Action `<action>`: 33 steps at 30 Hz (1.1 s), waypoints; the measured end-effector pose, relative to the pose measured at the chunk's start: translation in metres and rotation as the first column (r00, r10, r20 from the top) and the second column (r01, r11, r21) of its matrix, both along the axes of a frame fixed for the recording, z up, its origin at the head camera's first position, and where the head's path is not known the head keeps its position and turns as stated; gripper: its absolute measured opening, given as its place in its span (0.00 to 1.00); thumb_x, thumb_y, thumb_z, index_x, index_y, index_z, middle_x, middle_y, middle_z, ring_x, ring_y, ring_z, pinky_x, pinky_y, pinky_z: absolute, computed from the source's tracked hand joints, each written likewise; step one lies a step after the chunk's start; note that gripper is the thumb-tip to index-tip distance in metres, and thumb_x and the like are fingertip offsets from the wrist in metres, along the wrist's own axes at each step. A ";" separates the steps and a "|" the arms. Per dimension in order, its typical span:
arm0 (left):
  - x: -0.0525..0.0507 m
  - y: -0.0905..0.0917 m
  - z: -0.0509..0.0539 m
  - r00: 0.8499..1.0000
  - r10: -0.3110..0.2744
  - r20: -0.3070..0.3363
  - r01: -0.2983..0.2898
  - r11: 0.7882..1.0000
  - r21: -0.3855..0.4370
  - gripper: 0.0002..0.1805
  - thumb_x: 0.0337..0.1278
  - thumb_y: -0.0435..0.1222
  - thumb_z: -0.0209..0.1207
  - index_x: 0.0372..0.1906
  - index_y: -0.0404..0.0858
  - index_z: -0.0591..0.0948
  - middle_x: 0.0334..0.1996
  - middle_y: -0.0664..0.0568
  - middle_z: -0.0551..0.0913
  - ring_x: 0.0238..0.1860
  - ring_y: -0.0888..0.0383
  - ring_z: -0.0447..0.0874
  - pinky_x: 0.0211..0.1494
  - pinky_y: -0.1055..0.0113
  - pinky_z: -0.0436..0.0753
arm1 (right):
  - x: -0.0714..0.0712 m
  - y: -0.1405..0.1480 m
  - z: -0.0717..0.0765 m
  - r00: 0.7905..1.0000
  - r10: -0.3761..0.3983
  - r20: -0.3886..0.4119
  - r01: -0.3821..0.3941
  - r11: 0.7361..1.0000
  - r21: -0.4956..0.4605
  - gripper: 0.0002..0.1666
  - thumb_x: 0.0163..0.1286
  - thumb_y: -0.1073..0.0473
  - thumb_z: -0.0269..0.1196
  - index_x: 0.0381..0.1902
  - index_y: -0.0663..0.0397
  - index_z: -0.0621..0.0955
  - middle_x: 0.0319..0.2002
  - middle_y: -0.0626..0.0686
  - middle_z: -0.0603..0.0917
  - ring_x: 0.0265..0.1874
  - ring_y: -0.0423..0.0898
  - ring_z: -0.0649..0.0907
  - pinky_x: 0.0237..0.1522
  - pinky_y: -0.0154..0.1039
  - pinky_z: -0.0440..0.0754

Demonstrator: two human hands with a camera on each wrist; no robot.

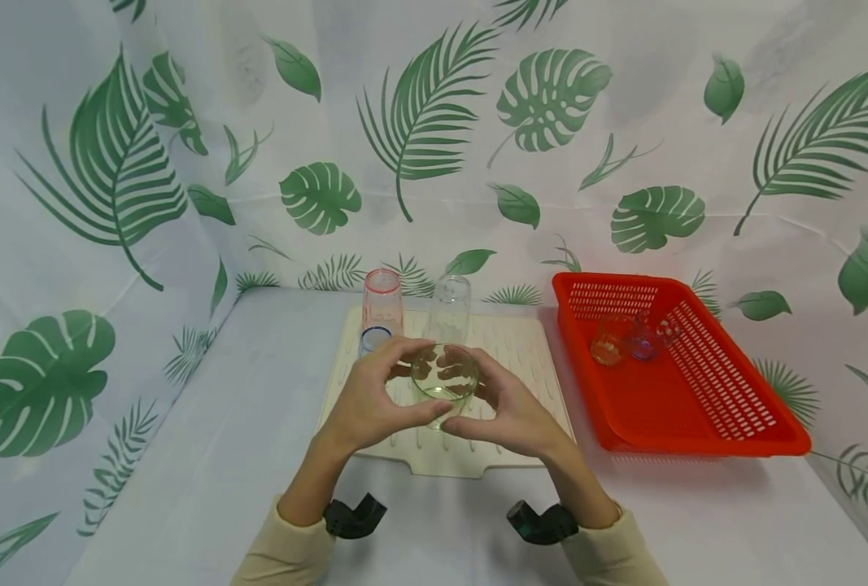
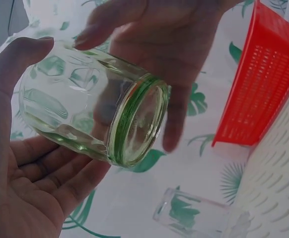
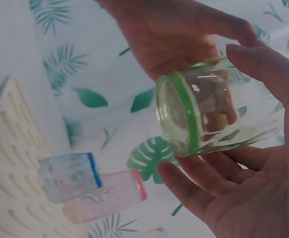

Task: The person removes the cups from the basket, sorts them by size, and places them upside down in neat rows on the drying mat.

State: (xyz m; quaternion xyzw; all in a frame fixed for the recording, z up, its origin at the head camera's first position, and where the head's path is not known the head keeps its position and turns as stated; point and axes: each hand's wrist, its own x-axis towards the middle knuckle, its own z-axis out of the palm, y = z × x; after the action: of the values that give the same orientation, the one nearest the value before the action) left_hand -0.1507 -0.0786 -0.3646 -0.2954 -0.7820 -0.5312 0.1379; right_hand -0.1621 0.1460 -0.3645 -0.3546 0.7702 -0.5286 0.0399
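Both hands hold a greenish clear glass (image 1: 444,382) between them, raised above the cream draining board (image 1: 507,456). My left hand (image 1: 375,399) grips its left side, thumb at the front and fingers behind. From the right, my right hand (image 1: 510,407) grips it the same way. In the left wrist view the glass (image 2: 85,104) shows dimpled walls and a thick green base. Behind the hands on the board stand a pink-rimmed glass (image 1: 382,301), a clear glass (image 1: 450,309) and a blue-rimmed glass (image 1: 375,338), partly hidden by the left hand.
To the right of the board sits a red perforated basket (image 1: 668,415). Inside it are an amber-tinted glass (image 1: 608,346) and a bluish glass (image 1: 643,342), near its back left. A white cloth with green leaves (image 1: 448,220) hangs behind and at the sides.
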 end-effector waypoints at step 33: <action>-0.005 -0.023 0.003 0.990 -0.056 0.128 0.059 0.998 -0.022 0.30 0.49 0.37 0.74 0.59 0.37 0.79 0.52 0.48 0.82 0.54 0.50 0.84 0.61 0.56 0.84 | -0.020 0.023 -0.006 0.998 0.039 0.050 -0.025 0.969 -0.246 0.34 0.62 0.68 0.68 0.66 0.63 0.71 0.57 0.49 0.81 0.51 0.44 0.84 0.56 0.36 0.85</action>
State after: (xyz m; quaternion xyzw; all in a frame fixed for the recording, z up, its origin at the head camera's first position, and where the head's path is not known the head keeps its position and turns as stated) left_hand -0.1556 -0.1012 -0.3619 -0.2853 -0.7870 -0.5428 0.0687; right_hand -0.1819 0.1691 -0.3702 -0.3546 0.6918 -0.6285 0.0252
